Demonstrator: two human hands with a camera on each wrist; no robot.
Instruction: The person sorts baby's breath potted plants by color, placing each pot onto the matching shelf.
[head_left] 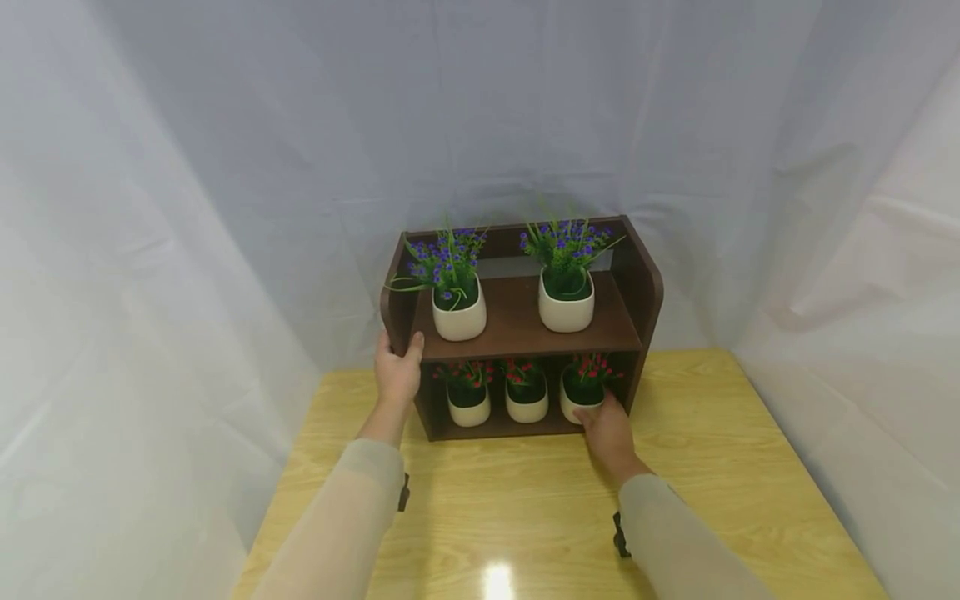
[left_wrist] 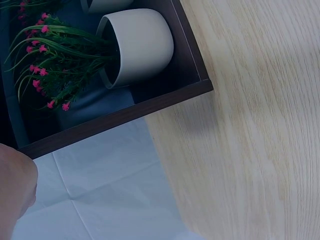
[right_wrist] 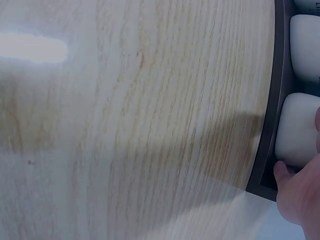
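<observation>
A dark brown two-tier shelf stands at the back of the table. My left hand grips its left side panel, thumb at the front edge; in the left wrist view only part of that hand shows. On the lower tier, my right hand holds the rightmost white flowerpot with red flowers, the thumb across its front. The right wrist view shows fingers on that pot. Beside it are a middle red-flowered pot and a left one.
Two white pots with purple flowers, a left one and a right one, stand on the upper tier. A wood-grain table lies beneath. White sheeting hangs behind and at both sides.
</observation>
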